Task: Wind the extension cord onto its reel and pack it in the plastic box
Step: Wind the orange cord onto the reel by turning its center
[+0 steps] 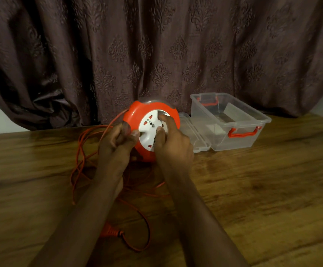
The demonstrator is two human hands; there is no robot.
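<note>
An orange reel (137,112) with a white socket face stands tilted on edge at the middle of the wooden table. My left hand (116,141) grips its left rim, where the orange cord (79,151) leaves the reel. My right hand (171,143) lies on the white face with the fingers curled on its winding part. Loose cord loops lie on the table under and left of my arms, ending in an orange plug (109,231) near the front. The clear plastic box (234,120) with orange handles stands open to the right of the reel.
The box's clear lid (195,135) lies flat between the reel and the box. A dark patterned curtain (156,54) hangs right behind the table's far edge. Wooden tabletop (272,189) stretches to the right and front.
</note>
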